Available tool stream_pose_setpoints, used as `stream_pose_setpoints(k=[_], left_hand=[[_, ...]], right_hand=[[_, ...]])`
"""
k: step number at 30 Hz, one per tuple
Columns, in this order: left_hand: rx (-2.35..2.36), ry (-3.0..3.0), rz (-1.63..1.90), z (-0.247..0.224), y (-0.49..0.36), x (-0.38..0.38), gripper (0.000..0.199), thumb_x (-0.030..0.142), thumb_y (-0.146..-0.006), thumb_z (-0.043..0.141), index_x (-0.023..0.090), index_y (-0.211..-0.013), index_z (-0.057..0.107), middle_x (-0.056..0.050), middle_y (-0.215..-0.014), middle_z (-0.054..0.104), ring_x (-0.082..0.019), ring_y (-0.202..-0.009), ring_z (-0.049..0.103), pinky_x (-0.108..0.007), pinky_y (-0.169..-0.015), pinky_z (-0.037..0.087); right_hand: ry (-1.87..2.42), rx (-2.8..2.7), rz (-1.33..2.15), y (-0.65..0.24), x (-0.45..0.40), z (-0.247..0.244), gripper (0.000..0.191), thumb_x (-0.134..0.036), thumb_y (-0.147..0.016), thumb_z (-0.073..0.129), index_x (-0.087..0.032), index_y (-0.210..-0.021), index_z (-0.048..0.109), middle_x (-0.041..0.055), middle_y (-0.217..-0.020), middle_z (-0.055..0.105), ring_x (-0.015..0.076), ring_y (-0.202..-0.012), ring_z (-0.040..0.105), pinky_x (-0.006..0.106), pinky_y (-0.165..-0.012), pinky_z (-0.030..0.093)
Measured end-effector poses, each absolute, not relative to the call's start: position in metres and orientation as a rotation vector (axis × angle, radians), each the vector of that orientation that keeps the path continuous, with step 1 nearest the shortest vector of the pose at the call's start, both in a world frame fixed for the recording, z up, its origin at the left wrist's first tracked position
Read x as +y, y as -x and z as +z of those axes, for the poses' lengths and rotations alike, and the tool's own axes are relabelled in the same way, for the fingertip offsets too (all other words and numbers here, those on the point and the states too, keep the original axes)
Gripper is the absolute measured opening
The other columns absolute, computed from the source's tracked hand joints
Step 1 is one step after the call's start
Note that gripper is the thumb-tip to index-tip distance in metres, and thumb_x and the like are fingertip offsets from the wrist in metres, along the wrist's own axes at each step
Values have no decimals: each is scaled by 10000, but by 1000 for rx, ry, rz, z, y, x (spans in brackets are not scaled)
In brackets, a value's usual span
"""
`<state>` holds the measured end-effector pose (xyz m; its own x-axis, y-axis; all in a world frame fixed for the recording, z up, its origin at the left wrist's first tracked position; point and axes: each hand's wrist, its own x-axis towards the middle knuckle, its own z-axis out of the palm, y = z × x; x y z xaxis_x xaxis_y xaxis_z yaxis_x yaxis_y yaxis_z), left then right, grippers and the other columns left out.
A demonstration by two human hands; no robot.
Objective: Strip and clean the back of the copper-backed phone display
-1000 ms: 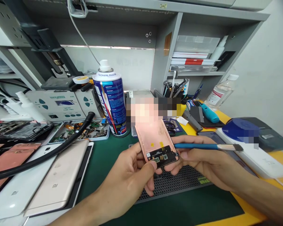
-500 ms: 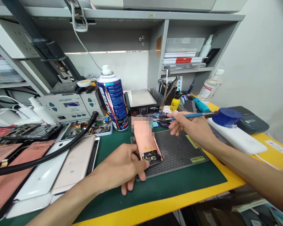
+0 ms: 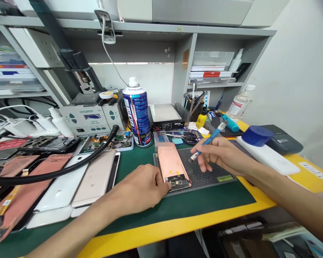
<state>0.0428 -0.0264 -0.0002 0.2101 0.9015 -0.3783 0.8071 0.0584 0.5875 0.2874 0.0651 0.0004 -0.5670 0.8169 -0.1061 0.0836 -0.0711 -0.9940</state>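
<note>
A copper-coloured phone panel (image 3: 172, 161) with a black circuit strip at its near end lies on the dark perforated mat (image 3: 204, 172). My left hand (image 3: 148, 184) is closed at the panel's lower left corner, thumb on the edge by the circuit strip; its other fingers are partly hidden. Right of the panel, above the mat, my right hand (image 3: 218, 154) grips a blue pen-like tool (image 3: 211, 137). The tool is tilted, with its metal tip pointing down and left, apart from the panel.
Several phone parts (image 3: 94, 179) lie at the left under a black hose (image 3: 107, 139). A blue spray can (image 3: 137, 114) stands behind the panel, beside a small heating plate (image 3: 165, 114). A blue round lid (image 3: 257, 135) rests on a white box (image 3: 271, 156) at the right.
The tool in my right hand has swung from nearly level to steeply tilted, its metal tip now low. My left hand's fingers have drawn in at the panel's corner. The camera view has shifted.
</note>
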Motion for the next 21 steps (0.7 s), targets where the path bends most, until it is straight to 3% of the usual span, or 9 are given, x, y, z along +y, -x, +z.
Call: stream_pose_setpoints(k=[3, 6, 10, 14, 21], left_hand=[[1772, -2241, 330, -7, -52, -41, 247, 339, -921, 478, 216, -714, 535, -17, -621, 604, -180, -527, 514, -320, -498, 313], [1404, -2627, 579, -19, -62, -47, 175, 288, -921, 504, 184, -886, 641, -90, -903, 682, -261, -850, 618, -395, -702, 463], [1056, -2764, 639, -33, -66, -43, 268, 266, -956, 519, 122, -1131, 661, -122, -1135, 676, -285, -1075, 566, -462, -958, 459], [1034, -2728, 636, -38, -65, -37, 343, 235, -950, 536, 75, -1238, 633, -110, -1220, 657, -273, -1086, 536, -458, -994, 449], [1073, -2813, 647, -48, -69, -30, 407, 228, -877, 597, 84, -1254, 650, -94, -1129, 682, -280, -1029, 554, -459, -904, 477]], right_hand=[[973, -1654, 1741, -290, 63, -7, 302, -412, -852, 761, -119, -871, 691, 34, -580, 677, 137, -454, 639, 175, -358, 422], [960, -1651, 1744, -288, 61, -17, 301, -428, -853, 750, -144, -855, 652, 3, -544, 651, 106, -393, 581, 148, -319, 353], [958, -1644, 1713, -286, 56, -27, 321, -467, -888, 711, -161, -846, 623, -24, -537, 625, 69, -378, 536, 130, -327, 304], [986, -1642, 1693, -286, 51, -28, 368, -505, -882, 723, -161, -827, 605, -27, -540, 614, 65, -390, 523, 147, -353, 306], [1046, -1835, 1558, -292, 43, -28, 347, -488, -965, 633, -189, -803, 566, -42, -554, 569, 82, -454, 495, 200, -434, 382]])
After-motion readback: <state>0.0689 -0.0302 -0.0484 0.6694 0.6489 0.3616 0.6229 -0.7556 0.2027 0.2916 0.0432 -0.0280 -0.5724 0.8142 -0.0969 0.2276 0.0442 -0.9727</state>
